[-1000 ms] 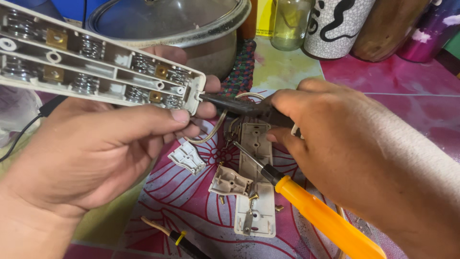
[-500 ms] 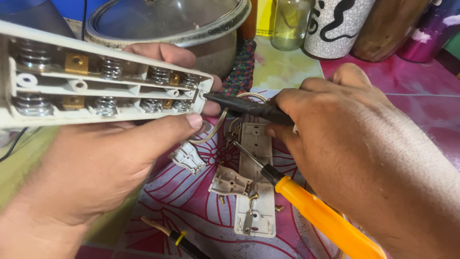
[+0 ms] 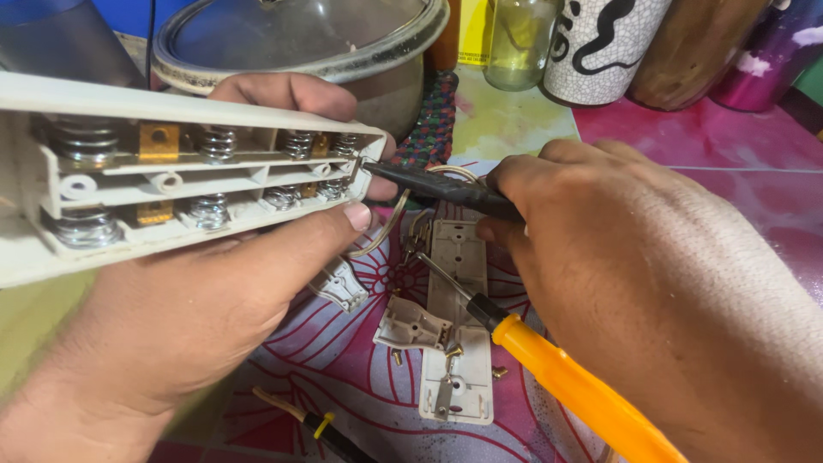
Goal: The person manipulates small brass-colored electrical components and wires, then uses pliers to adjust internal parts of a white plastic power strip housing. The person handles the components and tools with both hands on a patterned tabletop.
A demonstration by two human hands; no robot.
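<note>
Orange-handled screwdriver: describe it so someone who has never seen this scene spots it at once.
Start at the pink flower-patterned cloth in the lower middle of the head view, under the right hand. On it lies a long white plastic cover plate; the orange-handled screwdriver lies slantwise across that, metal shaft pointing up-left. It is the only bright orange thing there; the black tool the right hand holds is dark and slim.
</note>
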